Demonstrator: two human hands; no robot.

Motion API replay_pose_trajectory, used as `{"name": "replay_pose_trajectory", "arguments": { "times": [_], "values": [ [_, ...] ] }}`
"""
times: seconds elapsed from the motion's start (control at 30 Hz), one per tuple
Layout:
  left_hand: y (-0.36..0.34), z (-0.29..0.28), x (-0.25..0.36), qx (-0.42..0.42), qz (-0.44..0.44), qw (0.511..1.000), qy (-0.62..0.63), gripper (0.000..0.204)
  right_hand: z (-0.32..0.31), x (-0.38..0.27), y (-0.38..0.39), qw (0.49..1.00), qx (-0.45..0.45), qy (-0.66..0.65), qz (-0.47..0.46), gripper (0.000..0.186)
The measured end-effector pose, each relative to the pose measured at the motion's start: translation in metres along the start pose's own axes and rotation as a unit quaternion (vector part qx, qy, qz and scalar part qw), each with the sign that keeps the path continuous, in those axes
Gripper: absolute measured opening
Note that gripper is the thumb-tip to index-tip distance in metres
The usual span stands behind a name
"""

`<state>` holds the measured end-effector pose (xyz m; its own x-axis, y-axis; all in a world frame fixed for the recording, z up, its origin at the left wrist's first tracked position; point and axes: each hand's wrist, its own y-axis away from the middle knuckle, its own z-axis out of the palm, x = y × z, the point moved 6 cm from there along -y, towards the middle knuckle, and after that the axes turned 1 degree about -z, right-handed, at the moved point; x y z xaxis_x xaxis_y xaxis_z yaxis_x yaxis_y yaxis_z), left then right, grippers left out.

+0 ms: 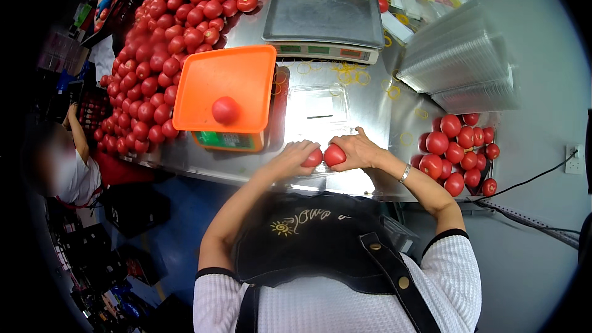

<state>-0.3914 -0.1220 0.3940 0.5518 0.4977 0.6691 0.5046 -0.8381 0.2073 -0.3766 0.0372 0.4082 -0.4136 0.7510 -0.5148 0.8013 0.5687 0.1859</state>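
Observation:
My left hand (292, 159) is closed round a red tomato (313, 158). Just beside it, my right hand (356, 150) grips another tomato (335, 155), thumb and fingers wrapped about it. Both tomatoes are side by side at the near edge of an open clear plastic box (318, 108) on the metal table (379, 120); whether they touch the box is hard to make out. To the left, a single tomato (226, 110) sits on the orange tray (231, 74) of a small scale with a green display (226, 140).
A large heap of tomatoes (148, 74) covers the table's left. A flat metal-topped scale (324, 15) stands behind the box, with yellow rubber bands (353, 74) scattered before it. At right are stacked clear boxes (456, 55) and more tomatoes (453, 152). Another person (77, 160) is at far left.

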Motion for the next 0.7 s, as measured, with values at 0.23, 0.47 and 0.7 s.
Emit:
{"name": "replay_pose_trajectory", "arguments": {
  "times": [0.23, 0.47, 0.7],
  "values": [
    [0.008, 0.014, 0.023, -0.025, -0.019, 0.994, -0.104, 0.068, 0.027, -0.004, 0.013, 0.996, -0.056, 0.017, 0.062, 0.065],
    [0.016, 0.039, 0.035, 0.082, -0.038, 0.984, -0.154, 0.076, 0.025, -0.012, 0.016, 0.992, -0.067, 0.028, 0.106, 0.060],
    [0.009, 0.053, 0.042, 0.084, 0.050, 0.993, -0.069, 0.084, 0.023, -0.032, 0.010, 0.955, -0.271, 0.028, 0.122, 0.072]
  ]
}}
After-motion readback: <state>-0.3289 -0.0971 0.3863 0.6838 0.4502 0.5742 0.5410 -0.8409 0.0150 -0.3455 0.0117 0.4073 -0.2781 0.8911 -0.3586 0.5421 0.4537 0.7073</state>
